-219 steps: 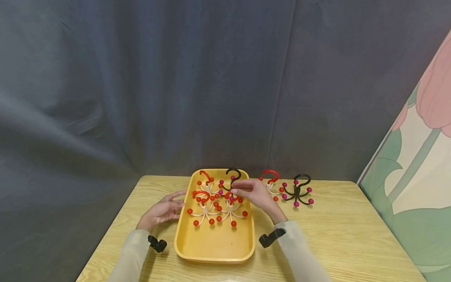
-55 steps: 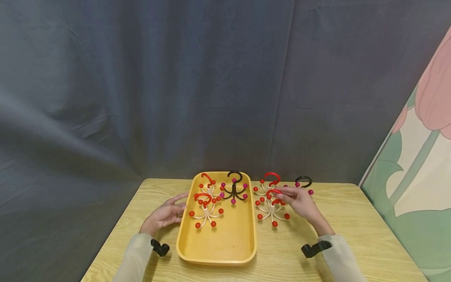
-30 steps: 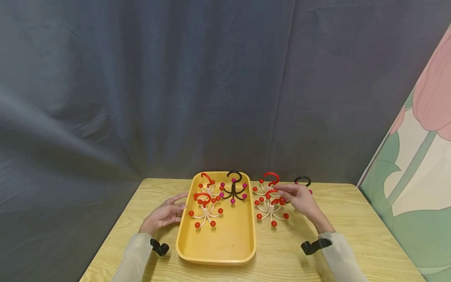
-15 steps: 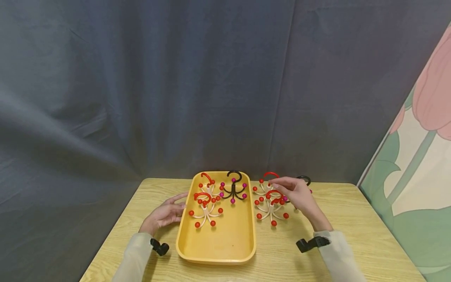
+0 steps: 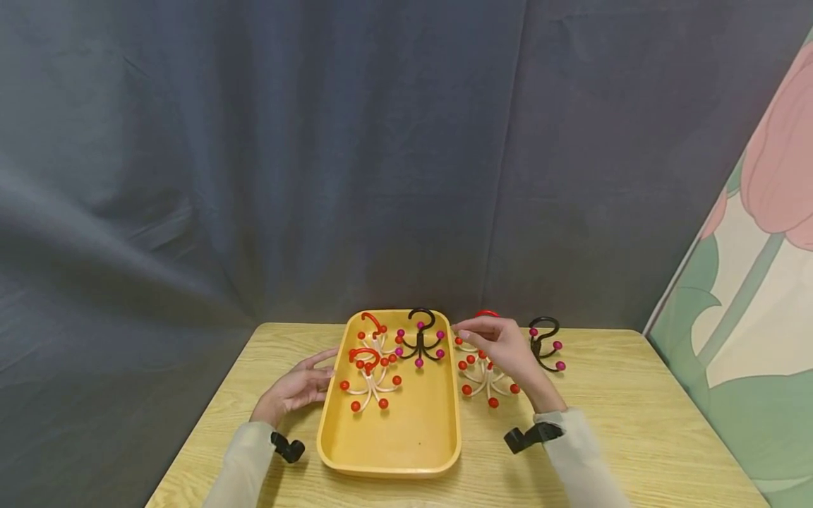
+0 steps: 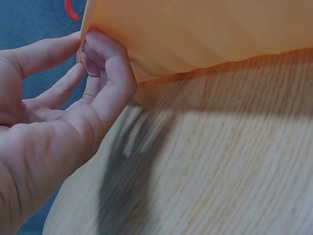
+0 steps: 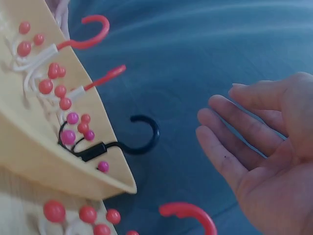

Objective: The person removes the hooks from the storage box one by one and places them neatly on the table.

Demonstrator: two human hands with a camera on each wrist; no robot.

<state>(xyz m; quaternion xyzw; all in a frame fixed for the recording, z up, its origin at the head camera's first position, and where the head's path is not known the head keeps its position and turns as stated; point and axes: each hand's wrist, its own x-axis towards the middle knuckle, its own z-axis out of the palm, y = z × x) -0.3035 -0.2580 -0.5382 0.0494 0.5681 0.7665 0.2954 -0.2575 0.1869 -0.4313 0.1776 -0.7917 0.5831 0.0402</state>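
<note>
My left hand (image 5: 297, 389) is at the left side of a yellow tray (image 5: 390, 468); the left wrist view shows its fingers pinching the rim from both sides. In the tray stand two white multi-arm hook hangers (image 5: 371, 383) with red hooks and red ball tips, and a black hook hanger (image 5: 420, 341) with magenta balls. My right hand (image 5: 504, 347) hovers just right of the tray's far right corner, fingers loosely extended and holding nothing. Beneath and behind it, two more white hook hangers (image 5: 488, 381) stand on the table, partly hidden by the hand.
Another black hook hanger (image 5: 538, 346) stands on the wooden table (image 5: 622, 423), right of the white ones. A dark curtain (image 5: 394, 155) hangs behind the table's far edge. At the right is a wall with a floral print (image 5: 749, 296).
A white hook hanger has gone from the tray to the table at its right. My right hand let go of it, then moved back and left towards the tray. My left hand stayed put.
</note>
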